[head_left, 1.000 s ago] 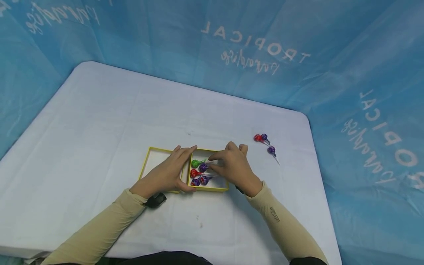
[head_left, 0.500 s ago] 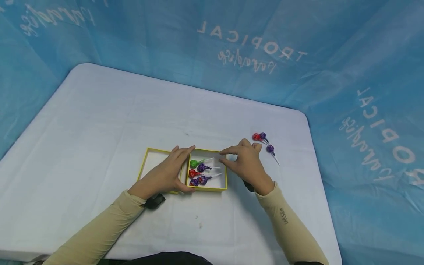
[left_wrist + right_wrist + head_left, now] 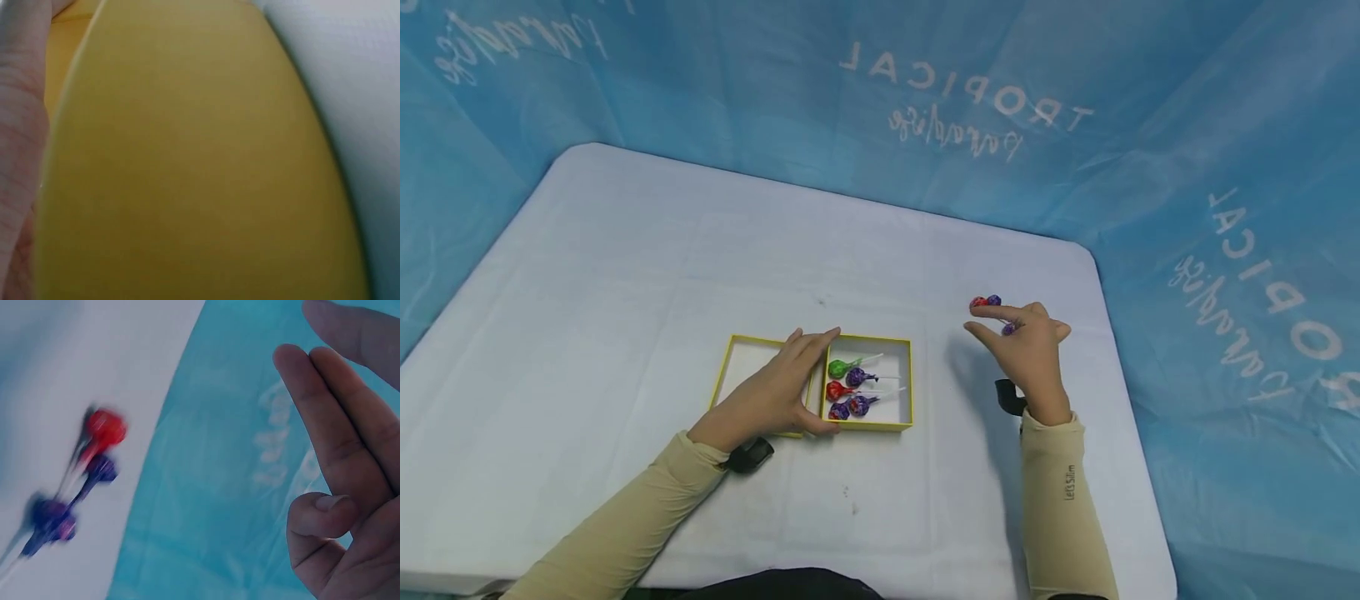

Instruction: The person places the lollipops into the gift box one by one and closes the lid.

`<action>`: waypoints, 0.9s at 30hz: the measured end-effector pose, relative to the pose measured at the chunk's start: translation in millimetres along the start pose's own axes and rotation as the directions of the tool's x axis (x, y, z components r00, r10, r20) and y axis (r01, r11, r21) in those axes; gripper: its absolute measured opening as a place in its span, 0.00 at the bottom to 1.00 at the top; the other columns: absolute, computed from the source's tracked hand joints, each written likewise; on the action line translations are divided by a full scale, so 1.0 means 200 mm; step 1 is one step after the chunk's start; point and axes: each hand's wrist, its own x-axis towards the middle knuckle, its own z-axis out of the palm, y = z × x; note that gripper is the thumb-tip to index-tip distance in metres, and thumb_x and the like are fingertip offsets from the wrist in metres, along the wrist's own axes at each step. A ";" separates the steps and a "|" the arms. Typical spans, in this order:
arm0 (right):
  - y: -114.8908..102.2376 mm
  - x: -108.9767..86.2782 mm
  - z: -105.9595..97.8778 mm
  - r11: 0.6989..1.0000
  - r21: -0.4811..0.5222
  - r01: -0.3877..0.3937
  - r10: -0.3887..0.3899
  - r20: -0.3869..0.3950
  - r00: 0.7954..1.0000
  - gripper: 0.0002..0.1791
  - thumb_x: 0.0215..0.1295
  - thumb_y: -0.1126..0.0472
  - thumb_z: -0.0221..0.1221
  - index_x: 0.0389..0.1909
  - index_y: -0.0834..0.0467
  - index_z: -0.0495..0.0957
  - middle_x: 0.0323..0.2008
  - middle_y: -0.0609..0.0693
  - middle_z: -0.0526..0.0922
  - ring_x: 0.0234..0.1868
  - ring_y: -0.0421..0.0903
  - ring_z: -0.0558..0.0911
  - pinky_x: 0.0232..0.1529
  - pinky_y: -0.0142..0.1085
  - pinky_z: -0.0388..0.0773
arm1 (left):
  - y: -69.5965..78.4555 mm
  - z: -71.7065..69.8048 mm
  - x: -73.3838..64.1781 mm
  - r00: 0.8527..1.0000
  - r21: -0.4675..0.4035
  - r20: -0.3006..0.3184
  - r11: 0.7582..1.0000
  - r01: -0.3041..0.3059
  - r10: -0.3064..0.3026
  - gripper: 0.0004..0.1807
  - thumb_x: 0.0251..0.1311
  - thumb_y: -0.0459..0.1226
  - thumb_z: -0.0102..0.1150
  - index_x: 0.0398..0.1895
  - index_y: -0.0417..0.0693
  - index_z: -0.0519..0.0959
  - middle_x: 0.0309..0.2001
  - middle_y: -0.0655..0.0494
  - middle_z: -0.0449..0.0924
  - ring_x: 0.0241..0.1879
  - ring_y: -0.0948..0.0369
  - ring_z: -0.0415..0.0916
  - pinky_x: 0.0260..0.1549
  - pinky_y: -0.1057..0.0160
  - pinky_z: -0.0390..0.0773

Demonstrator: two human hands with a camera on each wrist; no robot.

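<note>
My left hand (image 3: pixel 767 392) grips the left end of a yellow-rimmed white box (image 3: pixel 912 383), fingers at the far corner and thumb at the near one. Inside lie several wrapped lollipops, among them a green lollipop (image 3: pixel 838 368) and a red lollipop (image 3: pixel 835 391). Close by the left hand a yellow wall (image 3: pixel 200 156) fills the left wrist view. My right hand (image 3: pixel 1033 354) is above the table with thumb and index finger apart, holding nothing. Just beyond it lie a red lollipop (image 3: pixel 107 428) and two purple lollipops (image 3: pixel 53 519), partly hidden in the head view.
A second shallow yellow-edged tray or lid (image 3: pixel 723 379) adjoins the box on its left, partly under my left hand and forearm. Everything stands on a white-covered table (image 3: pixel 700 233). Blue printed curtains (image 3: pixel 760 100) hang beyond its far and right edges.
My right hand has drawn back from the box and travelled right to the loose lollipops. The lollipops in the box lie uncovered by it. My left hand stays on the box.
</note>
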 end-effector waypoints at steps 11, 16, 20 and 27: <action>0.23 -0.02 -0.02 0.986 -0.010 -0.165 0.165 -0.023 0.986 0.15 0.59 0.53 0.72 0.43 0.56 0.90 0.29 0.61 0.86 0.47 0.61 0.75 0.48 0.58 0.47 | -0.01 0.01 0.00 1.000 -0.008 -0.006 1.000 0.009 -0.009 0.72 0.36 0.57 0.83 0.81 0.47 0.47 0.72 0.42 0.60 0.76 0.44 0.51 0.80 0.46 0.47; 0.32 -0.05 -0.02 0.970 -0.031 -0.243 0.242 -0.017 0.970 0.15 0.60 0.53 0.72 0.44 0.57 0.90 0.41 0.64 0.87 0.52 0.62 0.75 0.48 0.57 0.48 | 0.00 0.04 -0.03 1.000 -0.033 0.000 0.999 0.002 -0.002 0.73 0.35 0.57 0.83 0.81 0.46 0.47 0.71 0.42 0.61 0.76 0.43 0.52 0.80 0.45 0.47; 0.39 -0.06 -0.01 0.955 -0.048 -0.294 0.293 -0.031 0.956 0.16 0.59 0.53 0.72 0.46 0.57 0.89 0.43 0.64 0.85 0.54 0.63 0.77 0.49 0.57 0.47 | 0.00 0.05 -0.03 1.000 -0.028 -0.009 1.000 -0.015 0.015 0.72 0.35 0.57 0.83 0.81 0.45 0.48 0.71 0.43 0.62 0.75 0.44 0.54 0.80 0.46 0.48; 0.41 -0.02 0.01 0.931 -0.044 -0.363 0.361 -0.049 0.931 0.23 0.57 0.51 0.73 0.50 0.60 0.87 0.43 0.67 0.79 0.57 0.65 0.72 0.52 0.59 0.46 | 0.00 0.02 -0.01 0.999 -0.006 -0.043 1.000 -0.023 0.022 0.72 0.34 0.56 0.84 0.80 0.46 0.49 0.70 0.43 0.62 0.75 0.45 0.55 0.80 0.46 0.48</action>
